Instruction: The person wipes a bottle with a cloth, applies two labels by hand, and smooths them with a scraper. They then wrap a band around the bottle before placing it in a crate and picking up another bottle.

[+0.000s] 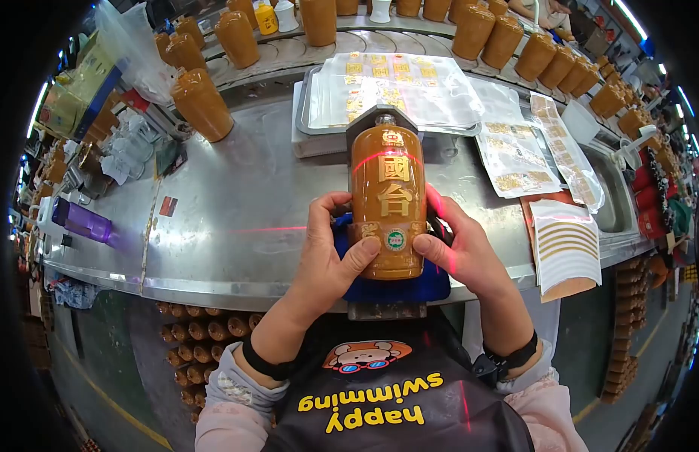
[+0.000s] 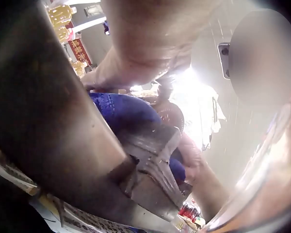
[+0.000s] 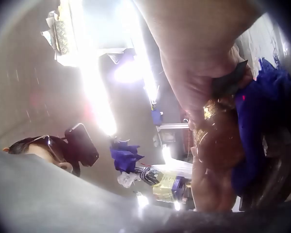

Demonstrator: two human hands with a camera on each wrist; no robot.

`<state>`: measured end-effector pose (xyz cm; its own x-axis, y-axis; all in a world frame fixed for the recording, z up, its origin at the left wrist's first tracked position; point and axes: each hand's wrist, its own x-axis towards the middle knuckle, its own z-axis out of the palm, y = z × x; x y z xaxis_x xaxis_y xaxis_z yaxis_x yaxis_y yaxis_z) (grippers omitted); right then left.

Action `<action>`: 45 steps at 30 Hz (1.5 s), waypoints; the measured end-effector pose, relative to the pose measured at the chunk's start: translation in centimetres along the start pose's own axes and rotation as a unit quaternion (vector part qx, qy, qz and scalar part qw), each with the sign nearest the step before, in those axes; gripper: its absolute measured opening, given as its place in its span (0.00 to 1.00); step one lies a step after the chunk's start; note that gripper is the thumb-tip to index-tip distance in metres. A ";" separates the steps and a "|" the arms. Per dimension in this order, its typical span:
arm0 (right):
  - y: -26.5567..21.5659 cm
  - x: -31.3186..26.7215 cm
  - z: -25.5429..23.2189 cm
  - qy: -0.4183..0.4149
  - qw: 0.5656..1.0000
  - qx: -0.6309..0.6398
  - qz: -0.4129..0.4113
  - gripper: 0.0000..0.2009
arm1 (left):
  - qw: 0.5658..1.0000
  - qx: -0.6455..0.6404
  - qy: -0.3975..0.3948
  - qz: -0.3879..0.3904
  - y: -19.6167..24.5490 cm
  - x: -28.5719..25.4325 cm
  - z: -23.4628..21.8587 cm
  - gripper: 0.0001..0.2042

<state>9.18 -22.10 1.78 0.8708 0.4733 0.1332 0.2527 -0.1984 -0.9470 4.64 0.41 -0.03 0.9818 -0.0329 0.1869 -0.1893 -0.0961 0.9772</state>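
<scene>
A brown glazed bottle (image 1: 391, 188) with gold characters lies tilted back in a dark cradle (image 1: 398, 113), its neck pointing away from me. Blue cloth (image 1: 432, 290) lines the cradle beneath it. My left hand (image 1: 323, 252) holds the lower left side, thumb on a brown label band. On the other side my right hand (image 1: 466, 252) grips the bottle, its thumb beside a round green-and-white emblem (image 1: 395, 239) on that band. The fingers behind the bottle are partly hidden. In the right wrist view, a flat dark piece (image 3: 230, 80) shows by the right hand, near the bottle's base (image 3: 223, 141).
Behind the cradle stands a tray (image 1: 470, 124) with sheets of gold stickers (image 1: 391, 71). More sticker sheets (image 1: 519, 154) and a stack of curved gold strips (image 1: 566, 245) lie right. A brown bottle (image 1: 202, 105) and a purple bottle (image 1: 82, 220) are left. Brown bottles line a conveyor (image 1: 281, 56).
</scene>
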 end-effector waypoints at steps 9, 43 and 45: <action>-0.2 -0.1 0.2 0.000 0.999 0.047 0.022 0.41 | 0.999 0.030 0.002 0.011 -0.7 0.2 -0.2 0.36; -0.8 0.2 0.1 -0.035 0.991 0.112 0.070 0.49 | 0.994 -0.073 -0.083 0.006 -0.6 -0.3 -1.0 0.38; -0.8 0.3 0.1 -0.033 0.991 0.110 0.073 0.49 | 0.994 -0.080 -0.080 0.000 -0.5 -0.2 -1.0 0.39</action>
<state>9.17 -21.76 2.56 0.8599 0.5099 -0.0226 0.0217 -0.0807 -0.9965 4.55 1.44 -0.46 0.9647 -0.1920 0.1802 -0.1712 0.0627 0.9832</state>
